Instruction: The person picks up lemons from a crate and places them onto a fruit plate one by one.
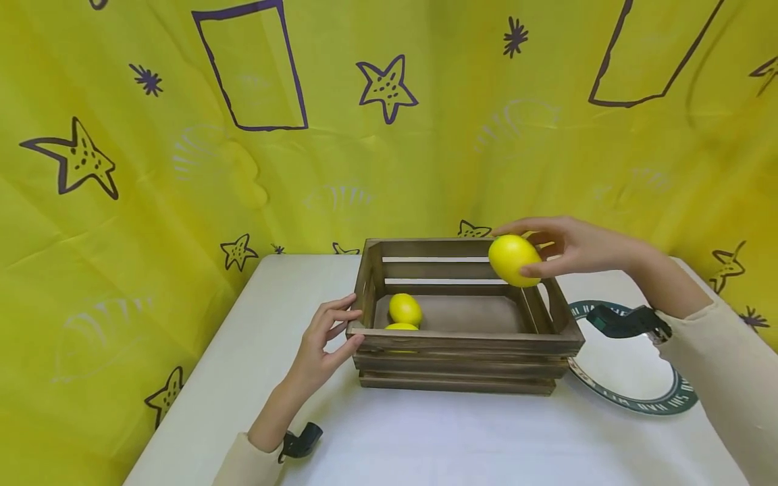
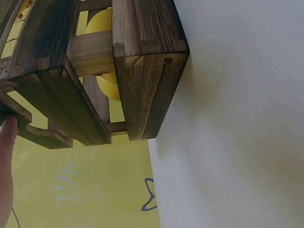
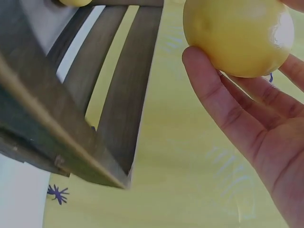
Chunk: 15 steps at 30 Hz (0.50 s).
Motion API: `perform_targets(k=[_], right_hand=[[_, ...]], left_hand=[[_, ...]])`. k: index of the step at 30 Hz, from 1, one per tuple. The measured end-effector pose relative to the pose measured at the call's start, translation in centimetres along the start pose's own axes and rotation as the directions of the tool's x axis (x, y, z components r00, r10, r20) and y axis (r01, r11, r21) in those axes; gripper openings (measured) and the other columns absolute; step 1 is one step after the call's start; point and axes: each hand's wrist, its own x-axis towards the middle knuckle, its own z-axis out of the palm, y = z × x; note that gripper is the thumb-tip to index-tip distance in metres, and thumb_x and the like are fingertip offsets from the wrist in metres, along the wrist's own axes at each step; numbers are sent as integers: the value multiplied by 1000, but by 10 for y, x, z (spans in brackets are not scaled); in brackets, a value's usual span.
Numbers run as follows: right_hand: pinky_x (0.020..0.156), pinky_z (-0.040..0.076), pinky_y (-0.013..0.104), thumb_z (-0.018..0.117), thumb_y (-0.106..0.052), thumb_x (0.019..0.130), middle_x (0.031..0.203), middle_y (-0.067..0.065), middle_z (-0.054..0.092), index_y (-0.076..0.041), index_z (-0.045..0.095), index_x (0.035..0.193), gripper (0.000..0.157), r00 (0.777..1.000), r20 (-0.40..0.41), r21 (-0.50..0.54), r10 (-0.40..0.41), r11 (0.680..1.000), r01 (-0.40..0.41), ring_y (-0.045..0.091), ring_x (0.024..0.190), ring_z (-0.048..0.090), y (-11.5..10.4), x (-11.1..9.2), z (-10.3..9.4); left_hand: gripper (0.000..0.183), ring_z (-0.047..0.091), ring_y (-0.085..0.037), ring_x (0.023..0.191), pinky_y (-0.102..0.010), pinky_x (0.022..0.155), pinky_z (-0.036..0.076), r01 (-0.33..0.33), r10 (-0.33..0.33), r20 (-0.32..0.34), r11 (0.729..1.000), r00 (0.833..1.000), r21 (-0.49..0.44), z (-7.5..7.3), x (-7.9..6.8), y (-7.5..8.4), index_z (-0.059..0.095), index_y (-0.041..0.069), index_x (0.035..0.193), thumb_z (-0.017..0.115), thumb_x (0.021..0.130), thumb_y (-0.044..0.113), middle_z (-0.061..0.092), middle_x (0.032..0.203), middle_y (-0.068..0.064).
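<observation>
A yellow lemon is held between the fingers and thumb of my right hand, over the right end of a brown wooden crate. The right wrist view shows the same lemon against the fingers, beside the crate's rim. My left hand touches the crate's left end, fingertips at the rim and thumb near the front corner. Inside the crate, at its left, lie two more lemons; the front slats partly hide the nearer one. Through the slats in the left wrist view, yellow fruit shows.
To the right of the crate a white plate with a dark green lettered rim lies on the white table, partly under my right forearm. Behind the table hangs a yellow curtain with drawn stars. Both wrists wear dark straps with cameras.
</observation>
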Motion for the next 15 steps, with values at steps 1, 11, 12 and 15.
perform_targets(k=[1, 11, 12, 15], right_hand=[[82, 57, 24, 70, -1, 86, 127, 7, 56, -11, 51, 139, 57, 1000, -6, -5, -6, 1000, 6, 13, 98, 63, 0, -2, -1], [81, 57, 22, 69, 4, 84, 125, -18, 54, -1, 49, 138, 58, 999, -42, -26, -17, 1000, 16, 13, 95, 62, 1, -23, -4], [81, 56, 22, 69, 5, 84, 125, -17, 54, -2, 49, 138, 58, 999, -48, -28, -19, 999, 17, 12, 95, 62, 1, -25, -4], [80, 57, 22, 70, 8, 82, 124, -15, 56, -2, 49, 138, 60, 998, -58, -24, -33, 999, 32, 12, 94, 63, 2, -29, -5]], left_hand=[[40, 51, -33, 124, -43, 92, 52, -6, 6, -1, 1000, 1000, 3, 0, 0, 0, 59, 3, 117, 70, 81, -11, 48, 138, -18], [41, 53, -33, 122, -34, 93, 52, -9, 9, -11, 1000, 1000, 12, 0, 0, -1, 60, 4, 116, 71, 80, -12, 50, 137, -17], [42, 53, -32, 122, -34, 93, 52, -11, 12, -12, 1000, 1000, 15, 0, -1, -1, 60, 4, 116, 71, 79, -13, 50, 137, -17], [45, 54, -27, 123, -33, 93, 52, -20, 21, -19, 1000, 1000, 20, 1, 0, -3, 59, 2, 116, 72, 77, -14, 49, 137, -20]])
